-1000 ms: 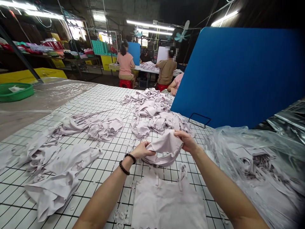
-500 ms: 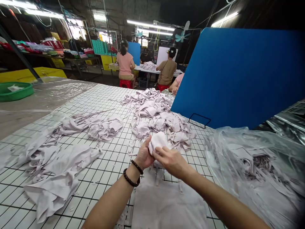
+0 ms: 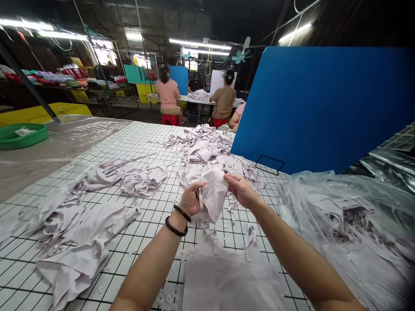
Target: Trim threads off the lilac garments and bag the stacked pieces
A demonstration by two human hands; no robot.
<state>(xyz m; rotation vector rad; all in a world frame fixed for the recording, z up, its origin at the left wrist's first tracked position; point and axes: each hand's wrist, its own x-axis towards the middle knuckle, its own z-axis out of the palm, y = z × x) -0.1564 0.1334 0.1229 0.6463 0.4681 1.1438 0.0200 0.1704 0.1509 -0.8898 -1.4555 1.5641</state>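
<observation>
A pale lilac garment piece [image 3: 213,194] hangs above the gridded table between both hands. My left hand [image 3: 191,199], with bead bracelets at its wrist, is closed on the piece's left edge. My right hand [image 3: 240,190] pinches its top right edge. Thin straps dangle under the piece. Directly below, near the table's front edge, a flat lilac garment [image 3: 230,280] lies spread with two straps pointing away from me.
Lilac fabric heaps lie at left [image 3: 78,233], centre left [image 3: 129,177] and further back [image 3: 204,144]. A clear plastic bag of pieces [image 3: 350,229] sits at right, below a blue board [image 3: 324,108]. A green basin [image 3: 22,134] stands far left. Several people sit at a distant table.
The piece was bunched small in both hands half a second ago; now it hangs opened out and is held higher, with the hands drawn apart.
</observation>
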